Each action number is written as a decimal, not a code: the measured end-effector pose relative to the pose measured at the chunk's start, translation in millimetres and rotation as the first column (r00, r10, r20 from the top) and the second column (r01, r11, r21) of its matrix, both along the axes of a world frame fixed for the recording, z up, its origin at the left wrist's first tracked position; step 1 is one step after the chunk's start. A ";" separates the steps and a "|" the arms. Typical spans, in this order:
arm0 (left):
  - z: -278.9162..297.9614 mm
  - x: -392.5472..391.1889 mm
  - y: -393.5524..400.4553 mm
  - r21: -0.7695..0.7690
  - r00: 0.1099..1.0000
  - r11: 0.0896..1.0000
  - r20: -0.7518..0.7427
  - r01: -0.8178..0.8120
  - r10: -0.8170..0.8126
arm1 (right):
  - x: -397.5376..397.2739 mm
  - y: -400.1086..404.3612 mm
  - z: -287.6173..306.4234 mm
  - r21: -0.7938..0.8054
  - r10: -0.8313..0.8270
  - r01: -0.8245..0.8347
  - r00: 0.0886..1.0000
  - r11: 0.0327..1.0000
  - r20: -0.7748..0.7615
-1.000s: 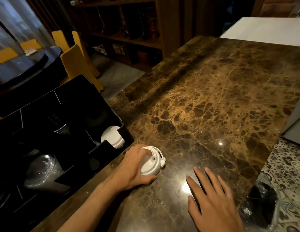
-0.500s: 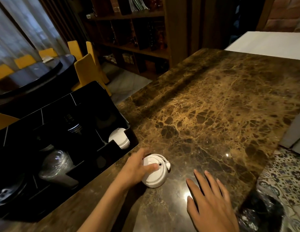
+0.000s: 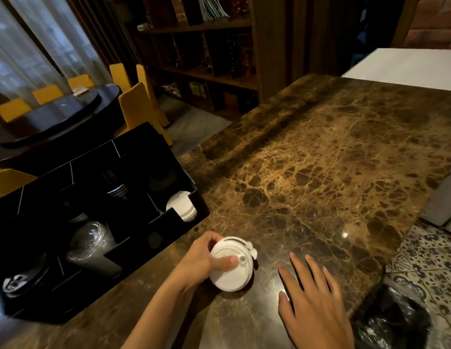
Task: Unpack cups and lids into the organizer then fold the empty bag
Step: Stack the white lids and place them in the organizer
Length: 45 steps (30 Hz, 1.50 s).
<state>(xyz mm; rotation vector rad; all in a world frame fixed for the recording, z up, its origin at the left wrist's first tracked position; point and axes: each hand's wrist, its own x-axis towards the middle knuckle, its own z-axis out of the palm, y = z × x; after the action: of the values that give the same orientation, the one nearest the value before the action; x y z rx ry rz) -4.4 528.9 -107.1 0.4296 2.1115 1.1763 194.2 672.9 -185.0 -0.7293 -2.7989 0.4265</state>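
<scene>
My left hand (image 3: 199, 258) grips a stack of white lids (image 3: 232, 269) just above the marble counter (image 3: 320, 159), thumb pressed on the top lid. My right hand (image 3: 312, 306) rests flat on the counter to the right, fingers spread, holding nothing. The black organizer (image 3: 194, 195) stands at the left. Its near right compartment holds more white lids (image 3: 180, 206). Clear lids or cups (image 3: 91, 241) and dark lids (image 3: 23, 279) sit in other compartments. A black plastic bag (image 3: 393, 321) hangs at the counter's lower right edge.
Yellow chairs (image 3: 133, 107) and a dark round table (image 3: 55, 114) stand behind the organizer. A bookshelf (image 3: 206, 59) fills the back wall. A white surface (image 3: 408, 69) adjoins the counter's far right. Patterned floor tiles (image 3: 426, 258) show at the right.
My left hand has turned the white lid stack so its top faces up and shifted it slightly toward me. The right hand stays flat on the counter.
</scene>
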 end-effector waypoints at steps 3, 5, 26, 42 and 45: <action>-3.2 21.7 -11.0 0.208 0.986 0.967 0.100 -0.150 0.131 | 0.2 -1.7 9.9 -0.092 0.019 -0.012 0.997 0.996 0.075; -2.1 31.7 -15.0 0.323 0.972 0.920 0.151 -0.221 0.180 | -6.5 0.6 15.5 -0.318 0.043 -0.017 0.996 0.948 0.074; 83.2 -61.0 -43.4 0.196 0.422 0.962 -0.868 -0.192 0.261 | -208.9 -95.3 135.5 -0.662 -0.409 -0.517 0.851 -0.543 -0.329; 52.7 -111.3 -32.6 -0.137 0.527 0.970 -0.850 -0.199 -0.012 | -236.0 -70.1 96.9 -0.797 -0.128 -0.410 0.909 -0.443 -0.396; 44.2 -110.2 -31.6 -0.211 0.500 0.953 -0.863 -0.216 -0.077 | -234.8 -71.3 90.1 -0.762 -0.124 -0.367 0.925 -0.533 -0.359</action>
<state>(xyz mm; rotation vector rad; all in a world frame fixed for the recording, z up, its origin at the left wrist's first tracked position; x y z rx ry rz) -114.6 497.3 -62.9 0.9576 3.1541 0.6676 -40.6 601.6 -94.9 -0.2040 -1.0739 3.0480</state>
